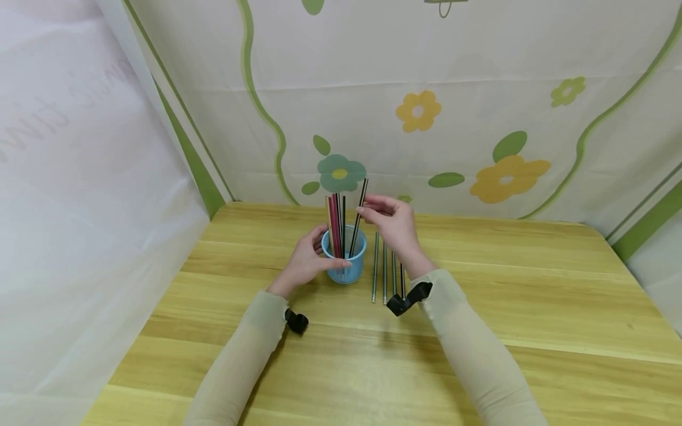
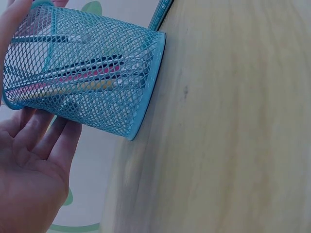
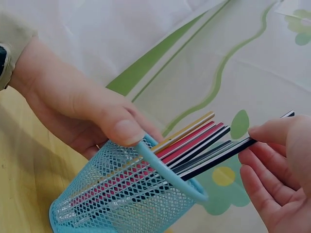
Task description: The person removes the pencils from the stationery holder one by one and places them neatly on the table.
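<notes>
A light blue mesh pencil cup stands upright on the table, with several pencils in gold, red and black leaning inside it. My left hand grips the cup from the left, thumb across the near side at the rim and fingers around the far side. Between thumb and fingertips, my right hand pinches a black striped pencil near its upper part. That pencil tilts, its lower part inside the cup. Right of the cup, several dark green and black pencils lie side by side, partly under the right wrist.
The wooden table reaches back to a white fabric wall printed with flowers and leaves. Another white sheet hangs along the left side. Black straps circle both sleeves near the wrists.
</notes>
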`<state>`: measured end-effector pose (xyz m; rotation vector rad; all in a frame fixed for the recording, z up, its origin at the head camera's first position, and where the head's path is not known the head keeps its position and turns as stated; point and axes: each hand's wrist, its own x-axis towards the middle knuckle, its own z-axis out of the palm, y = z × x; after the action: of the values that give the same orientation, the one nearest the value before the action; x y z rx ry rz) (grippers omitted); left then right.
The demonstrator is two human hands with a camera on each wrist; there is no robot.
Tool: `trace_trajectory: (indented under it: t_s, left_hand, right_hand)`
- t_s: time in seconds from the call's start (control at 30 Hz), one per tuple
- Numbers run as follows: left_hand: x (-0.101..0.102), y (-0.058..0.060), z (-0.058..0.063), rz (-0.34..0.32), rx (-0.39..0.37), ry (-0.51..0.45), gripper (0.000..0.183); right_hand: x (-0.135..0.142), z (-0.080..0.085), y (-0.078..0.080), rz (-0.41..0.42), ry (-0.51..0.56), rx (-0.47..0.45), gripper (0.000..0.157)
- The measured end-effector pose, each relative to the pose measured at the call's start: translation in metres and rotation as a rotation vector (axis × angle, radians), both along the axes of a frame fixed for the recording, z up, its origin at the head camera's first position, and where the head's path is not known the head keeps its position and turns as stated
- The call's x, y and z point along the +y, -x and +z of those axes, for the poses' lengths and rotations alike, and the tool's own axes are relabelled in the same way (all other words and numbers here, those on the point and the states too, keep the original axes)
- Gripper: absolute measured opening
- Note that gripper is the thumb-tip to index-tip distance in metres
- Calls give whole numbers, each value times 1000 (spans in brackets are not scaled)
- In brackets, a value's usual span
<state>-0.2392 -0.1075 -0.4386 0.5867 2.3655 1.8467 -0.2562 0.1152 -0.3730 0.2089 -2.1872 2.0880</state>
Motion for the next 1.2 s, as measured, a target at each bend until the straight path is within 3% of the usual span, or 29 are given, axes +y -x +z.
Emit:
trace_trajectory:
  t_s: [0.47, 0.7, 1.07, 1.2]
  left_hand:
    - [2, -2, -3, 19, -23, 21, 80]
    - [1, -2, -3, 23, -26, 28, 82]
    - [-1, 0, -3, 23, -40, 35, 84]
    - [2, -9, 14, 15, -35, 33, 82]
  right_hand:
    - [14, 11, -6, -46, 140, 47, 34]
    - [25, 18, -9, -87, 280, 112, 32]
    - [40, 26, -13, -99, 312, 136, 35]
    - [47, 27, -13, -101, 313, 127, 36]
